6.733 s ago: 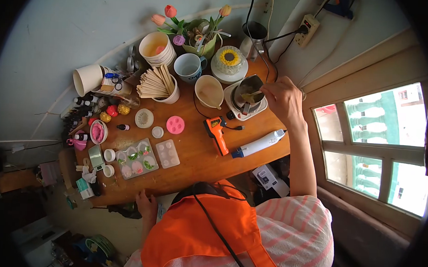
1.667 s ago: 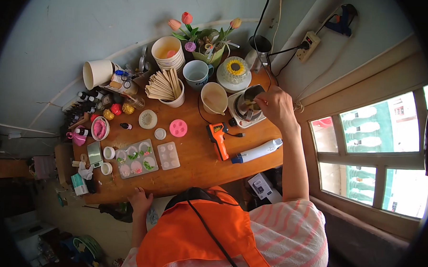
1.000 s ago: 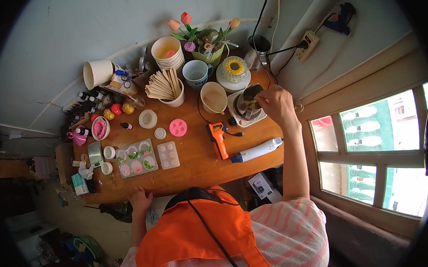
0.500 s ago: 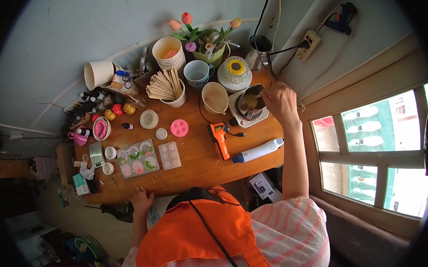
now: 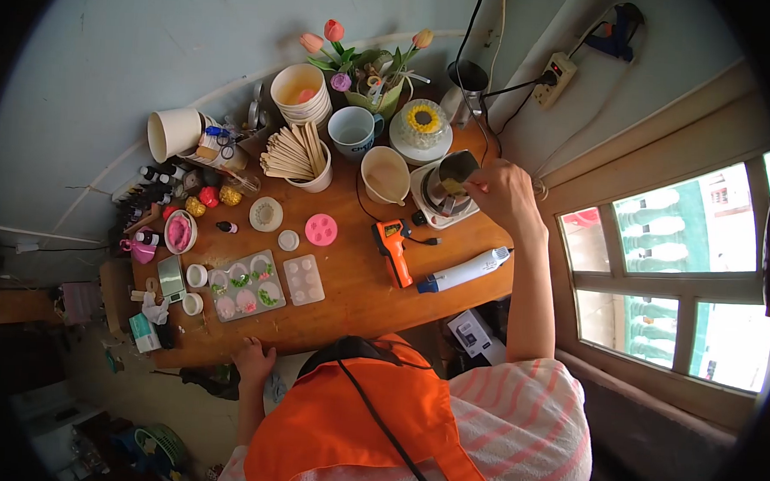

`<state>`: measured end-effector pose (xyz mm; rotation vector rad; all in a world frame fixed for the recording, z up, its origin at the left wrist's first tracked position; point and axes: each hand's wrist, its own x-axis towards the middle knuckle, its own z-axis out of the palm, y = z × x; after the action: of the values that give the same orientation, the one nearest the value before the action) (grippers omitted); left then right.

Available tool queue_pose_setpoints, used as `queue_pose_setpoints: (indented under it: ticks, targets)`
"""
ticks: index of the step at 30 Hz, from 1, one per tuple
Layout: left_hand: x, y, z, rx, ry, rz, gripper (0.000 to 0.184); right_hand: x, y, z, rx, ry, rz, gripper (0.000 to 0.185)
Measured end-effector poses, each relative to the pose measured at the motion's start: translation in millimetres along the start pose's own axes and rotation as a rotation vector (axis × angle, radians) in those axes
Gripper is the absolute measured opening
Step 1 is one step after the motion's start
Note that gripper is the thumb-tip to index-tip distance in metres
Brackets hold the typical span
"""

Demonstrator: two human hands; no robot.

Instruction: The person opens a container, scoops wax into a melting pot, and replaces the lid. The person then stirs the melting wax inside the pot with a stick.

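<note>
The right arm is stretched forward and raised past the table's right side, with the elbow nearly straight and the wrist bent inward. The right hand [image 5: 503,197] is held knuckles up at the rim of the metal pot [image 5: 453,169]. Its grip is pressed together at the fingertips; what is pinched there is too small to be told. The pot is set on the white hot plate [image 5: 464,217], near the table's far right corner.

The left hand [image 5: 252,360] is rested at the front edge of the table [image 5: 352,303], fingers loosely spread, and nothing is seen held in it.

On its left, the hot plate is closely neighboured by a beige cup [image 5: 385,176], and behind it by a white stand [image 5: 421,145]. Nearer the front, an orange thermometer [image 5: 392,253] and a blue-and-white heat gun [image 5: 463,271] are laid side by side, the latter close to the right forearm. Bare wood is left between the thermometer and the pink mould [image 5: 321,230], and along the front edge beyond the clear mould [image 5: 303,280]. To the right, the forearm is bordered by the window frame [image 5: 602,283].
</note>
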<state>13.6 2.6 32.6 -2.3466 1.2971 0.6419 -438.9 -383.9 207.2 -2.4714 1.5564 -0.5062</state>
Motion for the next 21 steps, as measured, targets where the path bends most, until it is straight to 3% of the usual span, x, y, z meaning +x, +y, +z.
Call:
queue_pose_setpoints:
  ticks: [5, 9, 21]
  targets:
    - [1.7, -2.3, 3.4, 0.019, 0.010, 0.010, 0.071, 9.0, 4.4, 9.9, -0.066, 0.213, -0.104, 0.007]
    - [1.2, -4.2, 6.6, 0.034, 0.034, 0.031, 0.071, 1.4, 11.7, 7.5, -0.028, 0.138, -0.028, 0.009]
    - [4.0, -7.1, 7.8, 0.016, -0.013, 0.033, 0.074, 5.3, 14.6, 29.0, 0.282, 0.245, -0.013, 0.010]
